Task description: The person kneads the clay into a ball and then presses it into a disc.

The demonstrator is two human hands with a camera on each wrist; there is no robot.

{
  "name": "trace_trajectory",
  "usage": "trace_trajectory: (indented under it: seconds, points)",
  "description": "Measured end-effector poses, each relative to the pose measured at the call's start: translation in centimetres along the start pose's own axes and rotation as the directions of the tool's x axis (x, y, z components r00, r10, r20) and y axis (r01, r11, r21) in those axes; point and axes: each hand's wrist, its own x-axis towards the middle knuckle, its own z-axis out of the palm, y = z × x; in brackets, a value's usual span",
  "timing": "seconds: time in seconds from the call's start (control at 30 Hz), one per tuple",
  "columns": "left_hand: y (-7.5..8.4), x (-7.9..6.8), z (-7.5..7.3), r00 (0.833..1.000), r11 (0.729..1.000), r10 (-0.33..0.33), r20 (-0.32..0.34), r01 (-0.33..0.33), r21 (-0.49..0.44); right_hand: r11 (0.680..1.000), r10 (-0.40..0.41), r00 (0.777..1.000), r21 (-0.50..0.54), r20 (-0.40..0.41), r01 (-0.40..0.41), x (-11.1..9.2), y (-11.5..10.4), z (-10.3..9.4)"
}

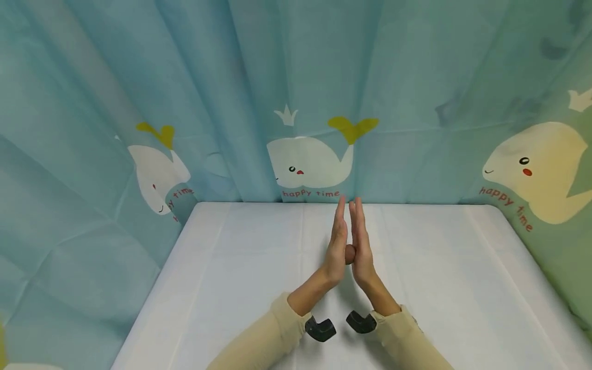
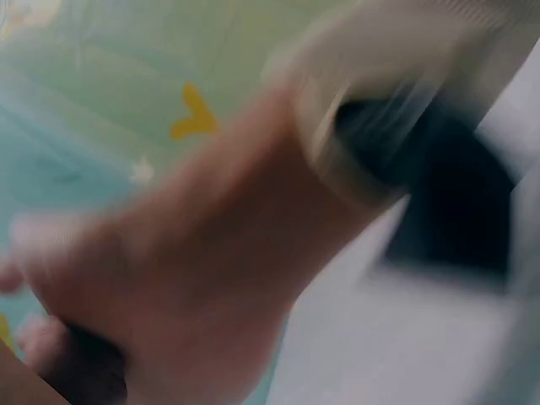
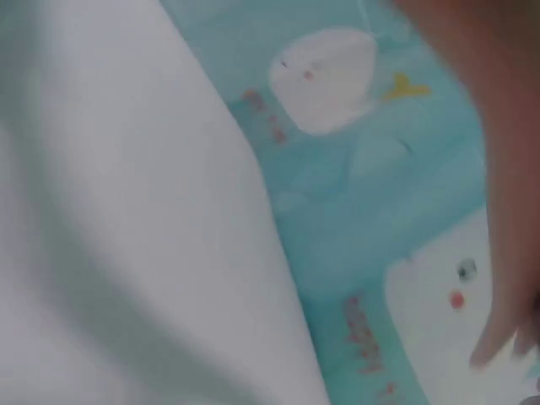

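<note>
A small, round brown ball (image 1: 350, 254) sits between two upright palms above the white table. From one side my left hand (image 1: 336, 253) presses on it, with fingers straight and pointing away. My right hand (image 1: 363, 252) faces it from the other side, its fingers also extended. The fingertips of both hands stand slightly apart. In the left wrist view the right hand (image 2: 160, 295) is blurred, and the ball (image 2: 89, 367) looks dark and is partly hidden at the lower left. At the right edge of the right wrist view a blurred hand (image 3: 515, 194) shows only in part.
The white table (image 1: 250, 241) reaches back to a blue-green curtain (image 1: 208, 77) printed with white whales. Black wrist devices are worn at the left cuff (image 1: 320, 329) and right cuff (image 1: 362, 322) of beige sleeves, close to each other.
</note>
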Motion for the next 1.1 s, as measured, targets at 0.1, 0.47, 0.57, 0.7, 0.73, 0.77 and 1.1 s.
trace_trajectory:
  seconds: [0.1,0.47,0.57,0.7,0.73,0.77,1.1]
  points:
    - [-0.5,1.1,-0.3,0.999,1.000,-0.018,-0.038,0.017,-0.011,0.998,-0.049,0.998,-0.028,0.044,0.051,-1.0,-0.6,0.8]
    - [-0.5,-1.0,1.2,0.998,0.996,-0.067,0.014,0.068,-0.066,0.994,-0.103,0.994,-0.039,-0.036,0.101,1.9,-2.6,-1.0]
    - [0.5,-0.8,1.2,1.000,0.997,-0.025,0.008,0.026,-0.076,0.998,-0.056,0.998,0.001,-0.026,0.056,1.8,-1.3,-1.5]
    - [0.8,0.4,0.5,1.000,0.998,0.001,-0.003,-0.001,-0.064,0.999,-0.031,0.999,0.040,0.012,0.030,0.2,-0.2,-0.5]
    - [0.7,0.7,0.2,1.000,0.998,-0.005,-0.013,0.005,-0.056,0.998,-0.039,0.999,0.042,0.023,0.038,-0.2,-0.2,-0.1]
    - [0.4,1.1,-0.1,1.000,0.999,-0.015,-0.026,0.013,-0.044,0.998,-0.058,0.998,0.038,0.033,0.057,-0.5,-0.3,0.3]
    - [-1.7,0.4,0.2,0.993,0.994,-0.111,0.039,0.111,-0.007,0.983,-0.119,0.993,-0.143,-0.007,0.117,0.7,-3.4,0.4]
